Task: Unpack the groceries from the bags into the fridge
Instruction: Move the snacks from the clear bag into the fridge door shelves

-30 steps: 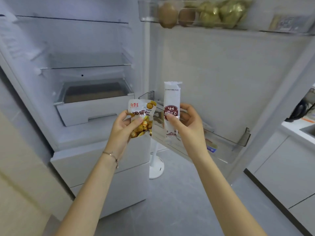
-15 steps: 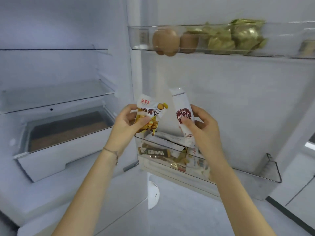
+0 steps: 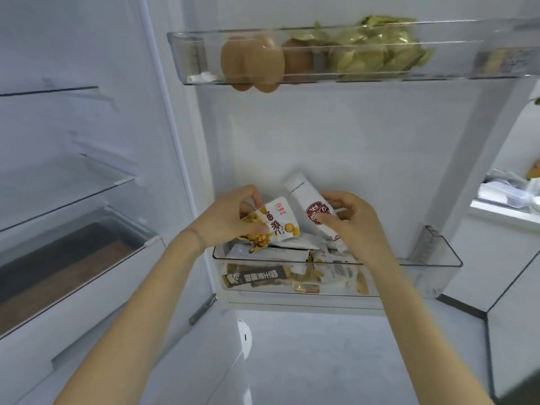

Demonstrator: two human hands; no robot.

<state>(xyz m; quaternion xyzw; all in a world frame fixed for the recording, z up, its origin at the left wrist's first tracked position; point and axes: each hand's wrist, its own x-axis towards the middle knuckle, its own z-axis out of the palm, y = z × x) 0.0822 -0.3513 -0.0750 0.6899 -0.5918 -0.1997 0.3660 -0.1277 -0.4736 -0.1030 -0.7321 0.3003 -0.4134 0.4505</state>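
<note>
I am lowering both hands into the lower door bin that was beneath them a moment ago. My left hand is pinching the nut packet and my right hand is gripping the white sachet. Both are tilting onto the pile, nearly stowed.

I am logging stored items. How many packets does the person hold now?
2. A snack packet in the left hand and a white packet in the right hand, both at the lower door bin.

Grey floor spreading smooth below. White cabinets standing at right, a dark plinth running along their foot. Counter above them carrying blurred clutter, bright light washing over it. Round white base sitting on floor.
</note>
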